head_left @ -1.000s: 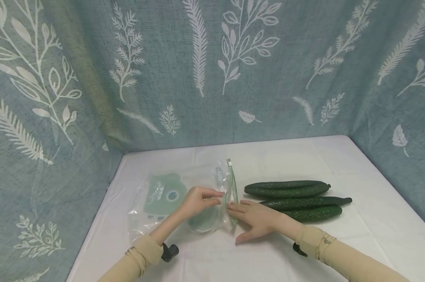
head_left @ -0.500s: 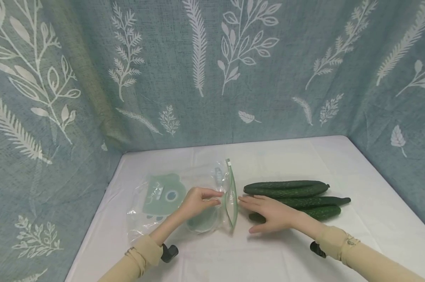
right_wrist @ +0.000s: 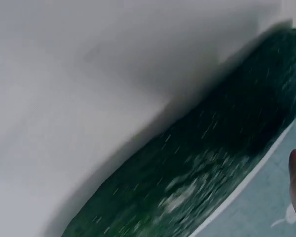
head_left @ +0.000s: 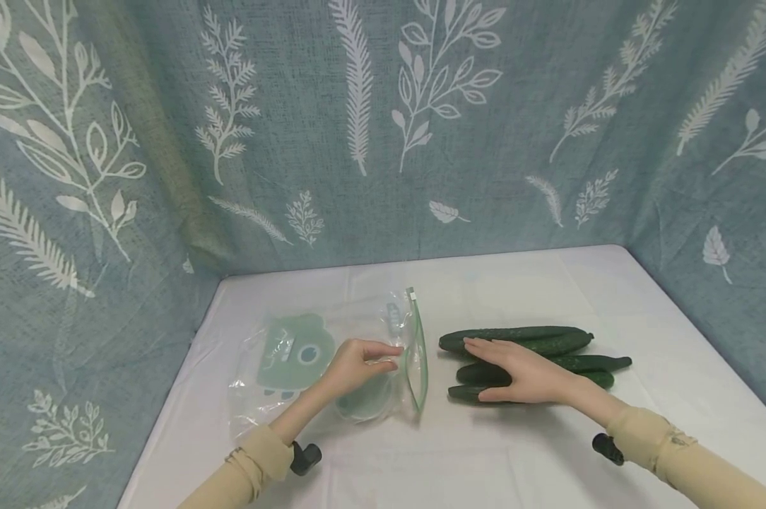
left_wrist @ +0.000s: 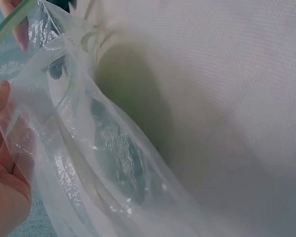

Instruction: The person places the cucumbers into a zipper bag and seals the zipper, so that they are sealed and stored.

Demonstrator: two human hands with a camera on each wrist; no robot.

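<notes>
In the head view a clear zip-top bag (head_left: 294, 353) with green print and a green zip edge (head_left: 417, 339) lies on the table, its mouth gaping toward the right. My left hand (head_left: 357, 364) pinches the bag film near the mouth. Seen from the left wrist, the thumb is in front of the film and the fingers of the hand (left_wrist: 7, 192) show through it. To the right lie several dark green cucumbers (head_left: 516, 343). My right hand (head_left: 526, 371) hovers over the front ones with fingers extended, hiding their middles. A cucumber (right_wrist: 187, 163) fills much of the right wrist view.
The table wears a white cloth (head_left: 434, 466). A blue-green curtain (head_left: 383, 212) with white leaf patterns surrounds its back and sides. The cucumbers lie lengthwise close together, a short way right of the bag's mouth.
My right hand has left the bag's zip edge and moved right, over the cucumbers. The bag's mouth has spread wider. My left hand stays where it was.
</notes>
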